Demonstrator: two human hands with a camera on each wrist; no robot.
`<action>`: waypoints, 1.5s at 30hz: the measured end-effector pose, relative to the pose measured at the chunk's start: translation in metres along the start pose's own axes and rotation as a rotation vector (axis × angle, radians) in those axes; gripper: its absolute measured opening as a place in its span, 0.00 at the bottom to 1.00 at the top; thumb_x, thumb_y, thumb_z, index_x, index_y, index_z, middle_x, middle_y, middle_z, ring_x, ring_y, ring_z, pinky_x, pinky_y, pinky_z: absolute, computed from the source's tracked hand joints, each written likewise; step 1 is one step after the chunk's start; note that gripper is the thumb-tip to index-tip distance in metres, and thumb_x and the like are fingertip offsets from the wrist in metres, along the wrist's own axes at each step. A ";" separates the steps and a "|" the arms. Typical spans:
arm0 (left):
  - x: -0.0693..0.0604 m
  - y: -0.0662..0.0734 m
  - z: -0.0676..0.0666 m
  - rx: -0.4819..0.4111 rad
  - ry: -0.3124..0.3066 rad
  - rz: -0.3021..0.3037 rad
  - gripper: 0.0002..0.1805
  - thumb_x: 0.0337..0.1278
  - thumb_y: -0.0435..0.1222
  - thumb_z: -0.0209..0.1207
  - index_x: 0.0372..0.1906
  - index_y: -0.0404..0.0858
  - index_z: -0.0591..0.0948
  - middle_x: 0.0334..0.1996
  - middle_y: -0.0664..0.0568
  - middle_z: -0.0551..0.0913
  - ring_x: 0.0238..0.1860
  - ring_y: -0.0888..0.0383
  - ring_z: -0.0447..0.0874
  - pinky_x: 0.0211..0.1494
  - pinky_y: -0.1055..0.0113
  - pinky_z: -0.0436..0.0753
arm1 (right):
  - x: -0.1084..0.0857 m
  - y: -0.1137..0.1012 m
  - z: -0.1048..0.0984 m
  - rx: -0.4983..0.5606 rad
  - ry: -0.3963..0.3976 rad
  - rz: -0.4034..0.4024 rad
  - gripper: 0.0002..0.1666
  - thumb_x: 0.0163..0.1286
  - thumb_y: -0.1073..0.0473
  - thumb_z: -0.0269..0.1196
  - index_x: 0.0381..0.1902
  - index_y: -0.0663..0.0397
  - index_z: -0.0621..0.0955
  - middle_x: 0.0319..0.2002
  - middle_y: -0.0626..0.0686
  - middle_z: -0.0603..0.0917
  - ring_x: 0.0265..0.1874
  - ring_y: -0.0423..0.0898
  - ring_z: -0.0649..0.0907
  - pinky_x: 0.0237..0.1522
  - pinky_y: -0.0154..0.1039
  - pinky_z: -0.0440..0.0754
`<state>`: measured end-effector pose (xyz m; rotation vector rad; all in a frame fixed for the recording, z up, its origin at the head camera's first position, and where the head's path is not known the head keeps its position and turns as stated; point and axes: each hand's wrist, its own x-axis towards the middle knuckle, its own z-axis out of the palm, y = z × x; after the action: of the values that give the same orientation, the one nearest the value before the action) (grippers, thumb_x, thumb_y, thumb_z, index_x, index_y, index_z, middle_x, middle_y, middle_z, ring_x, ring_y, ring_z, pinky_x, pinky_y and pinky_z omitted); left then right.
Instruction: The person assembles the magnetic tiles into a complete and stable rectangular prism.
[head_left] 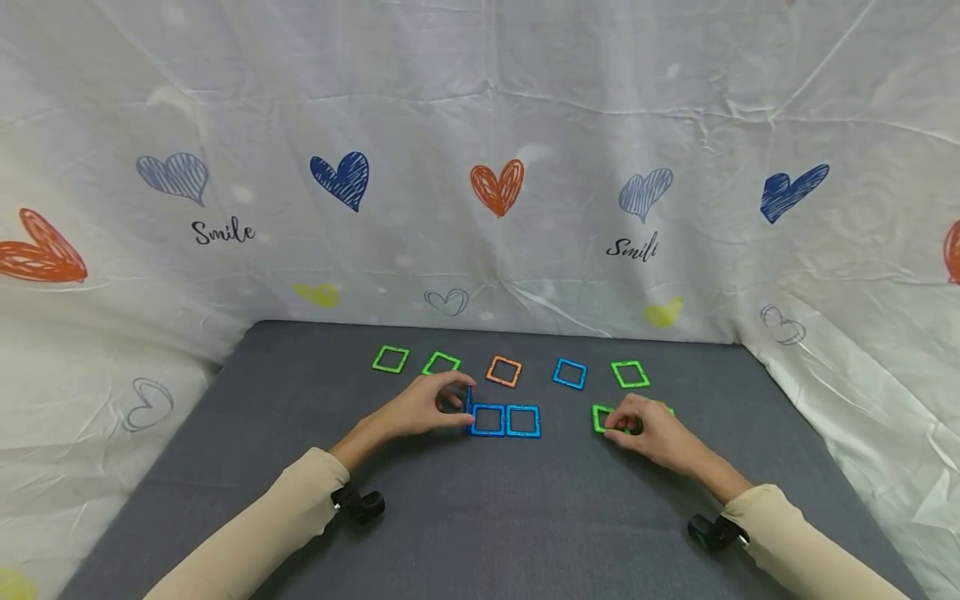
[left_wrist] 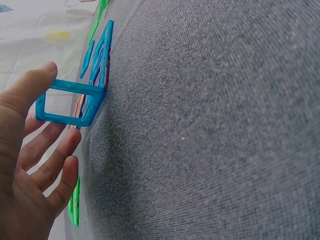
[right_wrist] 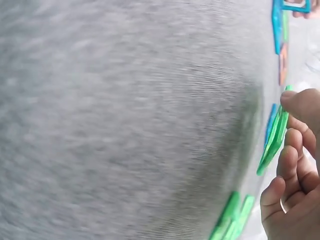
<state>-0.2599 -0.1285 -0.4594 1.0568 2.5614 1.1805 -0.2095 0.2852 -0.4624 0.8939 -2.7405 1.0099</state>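
My left hand [head_left: 420, 408] pinches a blue square magnetic tile [left_wrist: 77, 88] between thumb and fingers. That tile stands on edge at the left side of a flat blue tile [head_left: 489, 434], and a second flat blue tile [head_left: 523, 435] adjoins it on the right. Over to the right, my right hand [head_left: 651, 429] pinches a green square tile [right_wrist: 275, 135] at its edge, and the fingers cover part of it in the head view. A bit of another green tile [head_left: 671, 409] shows behind that hand.
Along the back of the grey table [head_left: 480, 517] lie separate tiles: green [head_left: 386, 370], green [head_left: 447, 357], orange [head_left: 490, 368], blue [head_left: 567, 386] and green [head_left: 636, 386]. A white curtain [head_left: 420, 250] printed with hearts hangs behind the table's far edge.
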 end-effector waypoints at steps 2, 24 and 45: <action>0.000 0.000 0.000 0.000 0.001 0.001 0.31 0.60 0.42 0.73 0.64 0.33 0.77 0.56 0.44 0.82 0.46 0.55 0.85 0.44 0.61 0.84 | 0.002 -0.002 -0.003 -0.010 0.012 -0.010 0.10 0.62 0.66 0.75 0.33 0.44 0.86 0.30 0.38 0.78 0.29 0.39 0.78 0.30 0.37 0.78; -0.003 0.003 0.002 -0.020 0.018 -0.011 0.32 0.58 0.42 0.74 0.64 0.35 0.76 0.58 0.45 0.81 0.45 0.58 0.86 0.43 0.61 0.83 | 0.032 -0.027 -0.004 0.116 0.071 -0.156 0.06 0.65 0.67 0.72 0.38 0.53 0.87 0.33 0.41 0.80 0.30 0.40 0.77 0.29 0.41 0.76; -0.006 -0.001 -0.002 -0.034 0.028 0.022 0.32 0.57 0.41 0.75 0.64 0.35 0.76 0.59 0.44 0.81 0.46 0.57 0.86 0.44 0.61 0.83 | 0.054 -0.060 0.010 0.194 0.050 -0.179 0.08 0.63 0.77 0.69 0.35 0.61 0.86 0.31 0.53 0.81 0.29 0.49 0.77 0.28 0.53 0.75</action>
<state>-0.2569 -0.1339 -0.4603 1.0714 2.5472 1.2490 -0.2195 0.2154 -0.4218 1.1026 -2.4991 1.2591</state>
